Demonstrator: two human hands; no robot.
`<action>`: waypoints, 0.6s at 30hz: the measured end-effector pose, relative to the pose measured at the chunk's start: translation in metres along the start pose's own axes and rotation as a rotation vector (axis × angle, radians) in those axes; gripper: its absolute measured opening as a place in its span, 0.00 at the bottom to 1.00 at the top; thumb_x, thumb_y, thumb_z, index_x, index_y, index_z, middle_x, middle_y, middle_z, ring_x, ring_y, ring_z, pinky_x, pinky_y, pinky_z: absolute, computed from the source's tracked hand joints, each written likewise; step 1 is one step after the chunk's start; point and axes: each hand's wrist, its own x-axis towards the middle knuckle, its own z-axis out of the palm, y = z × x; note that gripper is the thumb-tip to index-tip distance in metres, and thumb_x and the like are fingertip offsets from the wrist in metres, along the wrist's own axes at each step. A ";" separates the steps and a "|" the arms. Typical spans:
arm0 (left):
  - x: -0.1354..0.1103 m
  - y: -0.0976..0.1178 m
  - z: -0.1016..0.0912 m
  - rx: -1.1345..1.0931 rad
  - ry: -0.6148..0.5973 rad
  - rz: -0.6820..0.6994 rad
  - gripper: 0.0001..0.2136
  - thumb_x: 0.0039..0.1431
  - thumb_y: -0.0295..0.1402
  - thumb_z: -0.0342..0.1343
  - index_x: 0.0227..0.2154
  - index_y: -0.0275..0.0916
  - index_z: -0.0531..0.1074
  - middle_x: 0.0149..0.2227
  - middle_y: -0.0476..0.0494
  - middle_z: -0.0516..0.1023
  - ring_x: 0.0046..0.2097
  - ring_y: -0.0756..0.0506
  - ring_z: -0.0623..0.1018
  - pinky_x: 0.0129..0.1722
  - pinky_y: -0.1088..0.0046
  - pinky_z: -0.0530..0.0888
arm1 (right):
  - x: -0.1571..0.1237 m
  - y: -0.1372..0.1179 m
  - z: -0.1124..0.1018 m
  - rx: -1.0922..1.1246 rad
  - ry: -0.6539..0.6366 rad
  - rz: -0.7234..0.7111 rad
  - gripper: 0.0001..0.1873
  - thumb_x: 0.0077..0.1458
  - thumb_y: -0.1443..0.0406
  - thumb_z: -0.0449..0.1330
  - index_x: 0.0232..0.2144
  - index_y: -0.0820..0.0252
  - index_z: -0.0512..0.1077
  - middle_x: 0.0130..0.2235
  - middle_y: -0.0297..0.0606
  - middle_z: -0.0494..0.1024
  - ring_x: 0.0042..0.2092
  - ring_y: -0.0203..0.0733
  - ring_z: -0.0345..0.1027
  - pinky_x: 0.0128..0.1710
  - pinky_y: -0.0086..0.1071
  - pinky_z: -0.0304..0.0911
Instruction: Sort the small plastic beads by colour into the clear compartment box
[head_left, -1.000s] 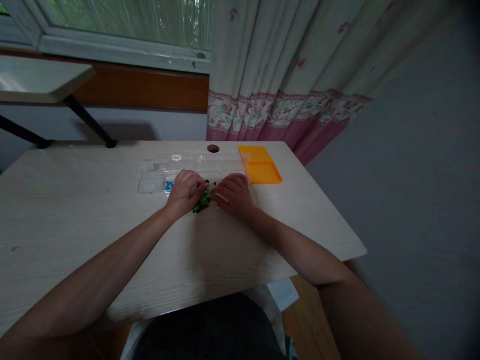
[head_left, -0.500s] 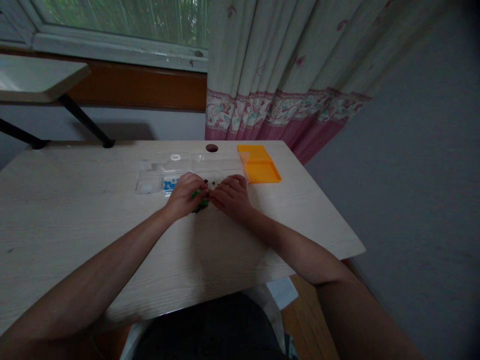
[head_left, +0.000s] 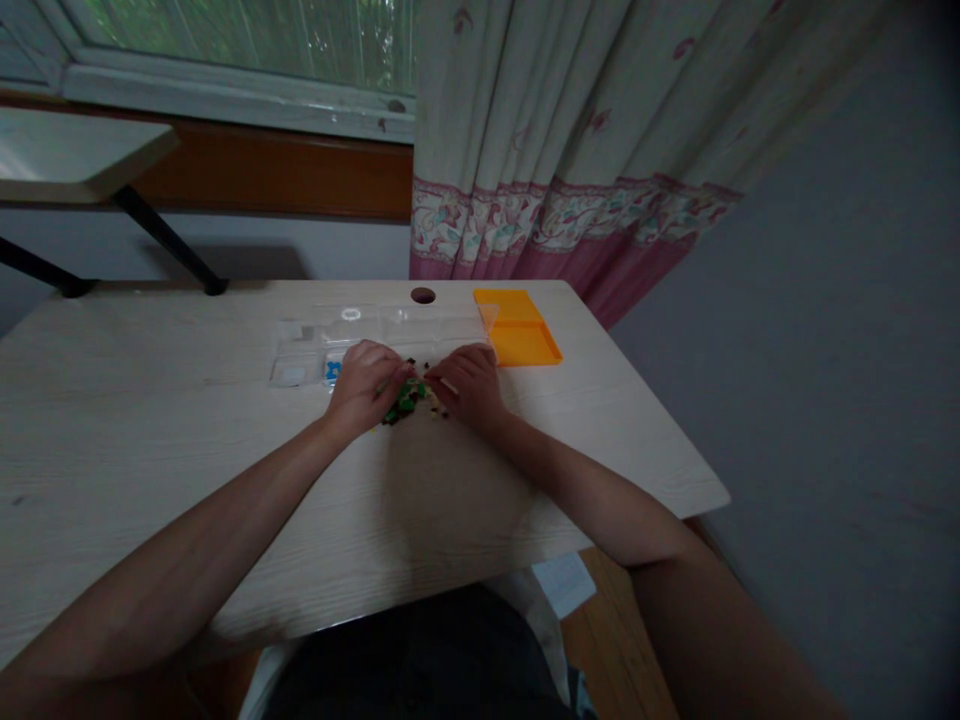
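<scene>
A small pile of green and dark pieces (head_left: 405, 402) lies on the table between my hands, with a few pale and dark bits to its right. My left hand (head_left: 365, 382) is over the pile's left side, its fingertips pinched; what they hold, if anything, is too small to name. On the other side, my right hand (head_left: 471, 384) has thumb and fingers pressed together near the pile, and their contents cannot be made out. Behind the hands lies a clear plastic compartment box (head_left: 296, 350). Blue pieces (head_left: 334, 370) sit in one of its front compartments, partly covered by my left hand.
An open orange case (head_left: 521, 345) lies at the back right, touching or overlapping the clear box's end. A round cable hole (head_left: 423, 296) is near the table's back edge. A raised shelf (head_left: 82, 155) on black legs stands back left, and a curtain (head_left: 540, 200) hangs behind.
My hands have moved slightly apart, my left hand leftward and my right hand rightward. More of the green and dark pile shows between them, and fewer blue pieces are visible.
</scene>
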 end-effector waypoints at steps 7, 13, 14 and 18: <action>0.002 -0.006 -0.001 0.043 0.108 -0.106 0.18 0.70 0.39 0.47 0.27 0.41 0.74 0.31 0.46 0.77 0.39 0.44 0.73 0.46 0.60 0.68 | 0.010 0.022 0.005 0.080 0.144 0.237 0.11 0.62 0.56 0.59 0.33 0.53 0.78 0.36 0.37 0.81 0.43 0.45 0.70 0.48 0.41 0.58; 0.002 -0.002 -0.001 0.072 0.076 -0.065 0.15 0.68 0.38 0.49 0.27 0.41 0.74 0.31 0.46 0.77 0.39 0.44 0.72 0.44 0.60 0.69 | 0.009 0.022 0.006 0.075 0.114 0.231 0.11 0.62 0.56 0.59 0.34 0.52 0.79 0.37 0.36 0.81 0.43 0.45 0.70 0.49 0.42 0.57; 0.002 -0.001 -0.001 0.077 0.063 -0.049 0.14 0.67 0.37 0.50 0.28 0.41 0.75 0.31 0.45 0.77 0.39 0.44 0.72 0.44 0.60 0.69 | 0.009 0.023 0.006 0.066 0.117 0.233 0.11 0.62 0.55 0.59 0.35 0.52 0.79 0.37 0.36 0.81 0.44 0.45 0.70 0.49 0.42 0.57; 0.000 0.000 -0.002 0.118 -0.063 0.091 0.09 0.61 0.39 0.57 0.28 0.42 0.76 0.36 0.44 0.78 0.43 0.42 0.73 0.47 0.57 0.67 | 0.010 0.022 0.005 0.016 0.122 0.238 0.11 0.62 0.54 0.60 0.35 0.52 0.78 0.38 0.37 0.81 0.45 0.47 0.68 0.49 0.42 0.55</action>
